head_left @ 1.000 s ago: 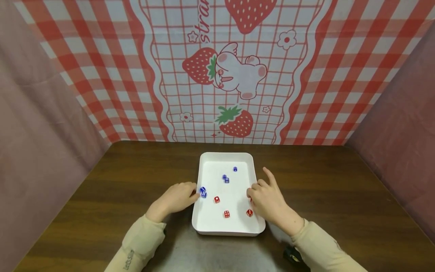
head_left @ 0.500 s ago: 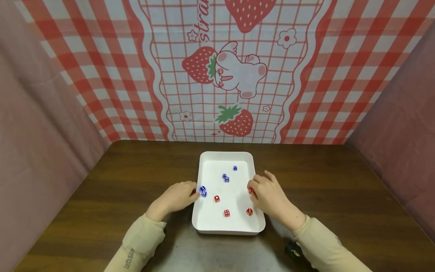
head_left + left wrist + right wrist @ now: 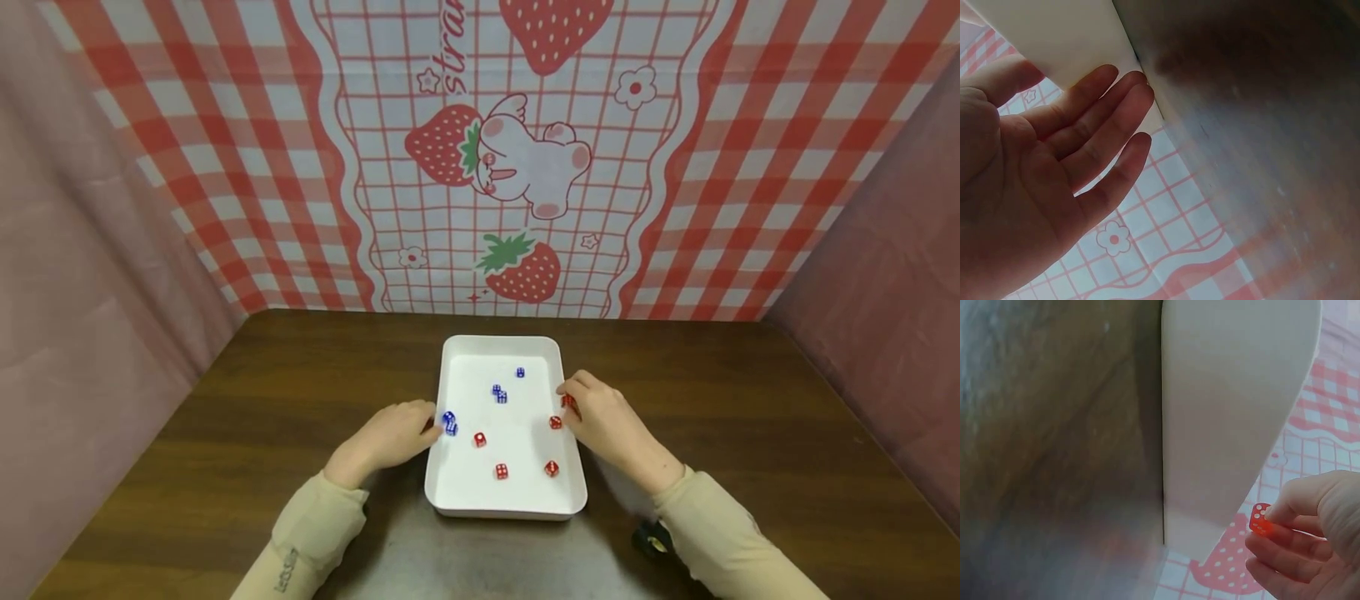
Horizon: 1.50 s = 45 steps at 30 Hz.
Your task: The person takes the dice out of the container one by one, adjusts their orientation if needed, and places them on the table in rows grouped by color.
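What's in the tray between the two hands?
In the head view, between the left hand and the right hand, two red dice lie on the white tray: one nearer the left, one near the right.

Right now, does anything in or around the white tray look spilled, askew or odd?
Nothing stands out. The white tray sits square on the table, dice all inside it except one red die pinched in the right hand. The left hand rests at the tray's edge.
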Each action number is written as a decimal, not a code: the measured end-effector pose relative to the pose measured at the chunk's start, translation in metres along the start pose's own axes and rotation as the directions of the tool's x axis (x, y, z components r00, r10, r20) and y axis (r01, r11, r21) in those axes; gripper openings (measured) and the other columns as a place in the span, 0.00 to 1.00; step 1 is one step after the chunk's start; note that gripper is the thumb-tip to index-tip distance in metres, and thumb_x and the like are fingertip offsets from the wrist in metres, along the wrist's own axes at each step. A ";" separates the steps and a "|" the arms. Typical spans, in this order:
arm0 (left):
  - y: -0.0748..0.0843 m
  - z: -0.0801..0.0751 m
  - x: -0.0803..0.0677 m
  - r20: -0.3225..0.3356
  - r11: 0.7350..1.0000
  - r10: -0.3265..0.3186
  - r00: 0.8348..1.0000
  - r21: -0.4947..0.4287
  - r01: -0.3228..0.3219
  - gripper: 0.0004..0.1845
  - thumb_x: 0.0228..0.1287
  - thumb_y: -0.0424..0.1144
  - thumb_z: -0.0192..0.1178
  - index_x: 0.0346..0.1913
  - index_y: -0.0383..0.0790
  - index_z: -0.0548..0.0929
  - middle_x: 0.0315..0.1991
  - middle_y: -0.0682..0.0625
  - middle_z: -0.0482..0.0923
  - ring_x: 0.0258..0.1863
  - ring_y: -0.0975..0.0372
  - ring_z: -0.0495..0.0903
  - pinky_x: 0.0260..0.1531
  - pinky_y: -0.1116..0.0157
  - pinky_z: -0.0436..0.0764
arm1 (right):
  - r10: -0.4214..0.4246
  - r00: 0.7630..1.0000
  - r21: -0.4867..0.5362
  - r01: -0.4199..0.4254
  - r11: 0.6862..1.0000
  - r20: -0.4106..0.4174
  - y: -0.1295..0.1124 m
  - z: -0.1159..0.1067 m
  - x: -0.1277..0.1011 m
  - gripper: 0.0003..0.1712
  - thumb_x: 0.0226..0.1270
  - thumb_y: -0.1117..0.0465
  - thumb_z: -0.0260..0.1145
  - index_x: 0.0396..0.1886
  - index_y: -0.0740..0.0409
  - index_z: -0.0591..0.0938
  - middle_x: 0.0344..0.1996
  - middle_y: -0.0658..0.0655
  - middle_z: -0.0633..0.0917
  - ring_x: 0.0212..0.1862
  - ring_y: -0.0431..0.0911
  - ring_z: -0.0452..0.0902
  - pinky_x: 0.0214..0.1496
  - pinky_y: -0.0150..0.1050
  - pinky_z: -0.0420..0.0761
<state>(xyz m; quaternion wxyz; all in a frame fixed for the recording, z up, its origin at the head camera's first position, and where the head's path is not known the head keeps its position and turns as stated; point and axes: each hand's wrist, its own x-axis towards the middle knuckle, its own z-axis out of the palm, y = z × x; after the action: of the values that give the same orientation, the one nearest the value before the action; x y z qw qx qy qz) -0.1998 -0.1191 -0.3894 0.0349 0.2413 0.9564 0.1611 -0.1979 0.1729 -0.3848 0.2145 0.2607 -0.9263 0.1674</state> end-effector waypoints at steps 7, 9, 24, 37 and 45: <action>-0.001 0.001 0.001 0.003 1.000 -0.004 1.000 -0.004 0.004 0.12 0.62 0.42 0.54 0.23 0.45 0.69 0.21 0.54 0.66 0.21 0.62 0.65 0.25 0.64 0.66 | 0.009 0.999 -0.007 -0.009 1.000 -0.049 0.011 -0.002 0.003 0.06 0.48 0.71 0.64 0.30 0.64 0.81 0.29 0.55 0.77 0.26 0.42 0.74 0.27 0.36 0.77; -0.001 0.000 0.001 0.004 1.000 -0.005 1.000 -0.005 0.005 0.12 0.62 0.42 0.54 0.22 0.45 0.69 0.20 0.54 0.66 0.21 0.62 0.65 0.25 0.64 0.66 | 0.016 0.998 -0.009 -0.017 1.000 -0.053 0.014 -0.003 0.005 0.05 0.49 0.71 0.64 0.29 0.63 0.81 0.29 0.55 0.77 0.26 0.42 0.74 0.27 0.36 0.76; 0.002 0.000 -0.001 0.005 1.000 -0.022 1.000 -0.001 0.022 0.12 0.62 0.42 0.54 0.22 0.44 0.68 0.20 0.54 0.66 0.21 0.62 0.66 0.25 0.63 0.67 | 0.005 0.998 -0.032 -0.007 0.999 -0.066 0.029 -0.011 0.011 0.07 0.47 0.71 0.62 0.29 0.64 0.81 0.29 0.56 0.78 0.27 0.45 0.75 0.29 0.41 0.76; 0.003 0.001 0.000 -0.004 1.000 -0.022 1.000 0.015 0.022 0.12 0.62 0.42 0.54 0.22 0.44 0.68 0.20 0.53 0.66 0.21 0.61 0.66 0.24 0.63 0.67 | 0.035 0.999 -0.036 -0.036 0.999 -0.037 0.042 -0.013 0.015 0.06 0.49 0.70 0.62 0.30 0.66 0.81 0.29 0.58 0.78 0.28 0.47 0.76 0.30 0.43 0.77; 0.001 0.002 0.001 -0.010 1.000 -0.015 1.000 0.017 0.015 0.12 0.62 0.41 0.54 0.22 0.43 0.68 0.20 0.52 0.66 0.21 0.61 0.66 0.23 0.63 0.67 | 0.066 0.998 -0.045 -0.067 0.997 -0.020 0.053 -0.013 0.016 0.06 0.50 0.70 0.62 0.30 0.66 0.81 0.29 0.58 0.78 0.27 0.48 0.75 0.30 0.44 0.77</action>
<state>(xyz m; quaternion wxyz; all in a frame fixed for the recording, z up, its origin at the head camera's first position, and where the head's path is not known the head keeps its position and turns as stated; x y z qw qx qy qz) -0.1997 -0.1171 -0.3912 0.0293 0.2335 0.9596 0.1540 -0.2358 0.2149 -0.3765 0.2231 0.2231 -0.9361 0.1556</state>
